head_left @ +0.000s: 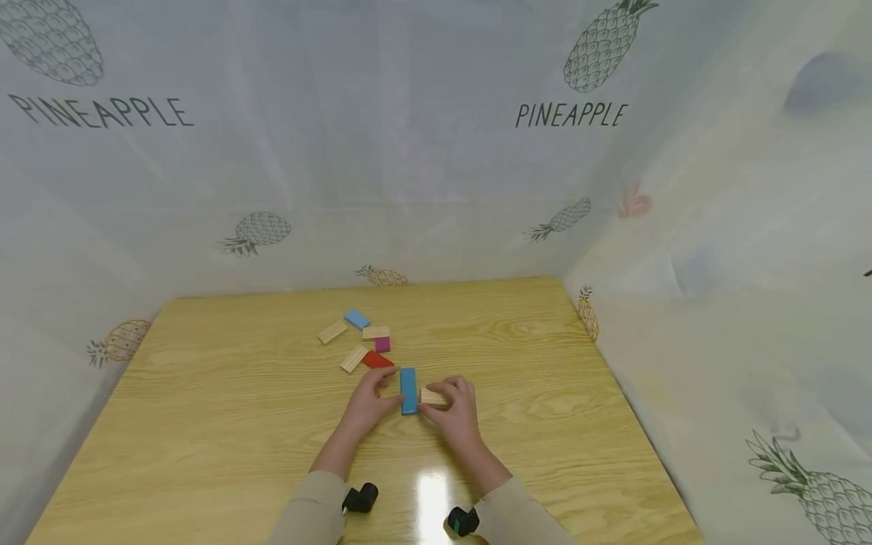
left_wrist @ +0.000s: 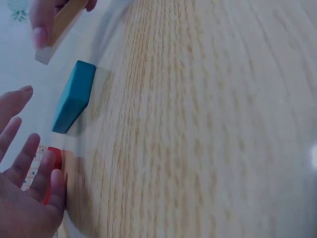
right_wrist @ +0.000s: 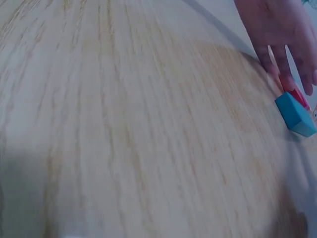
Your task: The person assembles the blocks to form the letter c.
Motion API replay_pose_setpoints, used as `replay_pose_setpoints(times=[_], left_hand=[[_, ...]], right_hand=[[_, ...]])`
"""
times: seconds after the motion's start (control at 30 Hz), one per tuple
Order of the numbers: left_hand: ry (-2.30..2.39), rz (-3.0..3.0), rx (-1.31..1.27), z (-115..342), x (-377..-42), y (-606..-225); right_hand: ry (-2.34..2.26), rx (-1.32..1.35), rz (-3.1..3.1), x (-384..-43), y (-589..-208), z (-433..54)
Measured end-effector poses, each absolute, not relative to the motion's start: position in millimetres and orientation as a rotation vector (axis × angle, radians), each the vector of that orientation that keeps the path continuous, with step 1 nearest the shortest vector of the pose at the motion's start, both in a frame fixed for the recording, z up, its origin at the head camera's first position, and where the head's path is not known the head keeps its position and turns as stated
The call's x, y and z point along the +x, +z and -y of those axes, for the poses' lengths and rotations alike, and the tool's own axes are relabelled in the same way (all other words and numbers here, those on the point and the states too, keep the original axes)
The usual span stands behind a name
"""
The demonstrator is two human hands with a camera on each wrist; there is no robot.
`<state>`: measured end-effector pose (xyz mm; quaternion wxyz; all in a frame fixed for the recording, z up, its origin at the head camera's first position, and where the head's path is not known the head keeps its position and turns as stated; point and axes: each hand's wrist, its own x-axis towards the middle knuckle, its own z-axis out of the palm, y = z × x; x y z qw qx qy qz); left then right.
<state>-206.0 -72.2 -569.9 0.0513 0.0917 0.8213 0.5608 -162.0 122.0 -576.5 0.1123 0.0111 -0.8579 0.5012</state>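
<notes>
A blue rectangular wooden block [head_left: 409,391] lies on the table between the two hands. Just left of it is the left hand [head_left: 370,401], its fingers spread apart in the left wrist view with nothing held between them. The right hand [head_left: 456,409] pinches a plain wooden block [head_left: 432,397] between thumb and fingers, close to the blue block's right side. In the left wrist view, that plain block [left_wrist: 62,26] appears raised above the table, one end jutting past the fingertips. A red block [head_left: 378,359] lies just beyond the left fingertips.
Behind the hands lie several loose blocks: plain ones [head_left: 332,332], a purple one [head_left: 383,344] and a light blue one [head_left: 357,319]. The wood-grain table [head_left: 225,409] ends at a pineapple-printed cloth [head_left: 409,166] at the back and sides.
</notes>
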Motion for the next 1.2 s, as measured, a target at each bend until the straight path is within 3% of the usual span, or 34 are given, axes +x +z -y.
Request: replay_pose_setpoints(times=[1.2], left_hand=[[1.389, -2.694, 0.48, 68.9, -211.4, -586.3]], right_hand=[[1.375, 0.018, 2.567, -146.2, -594.7, -123.8]])
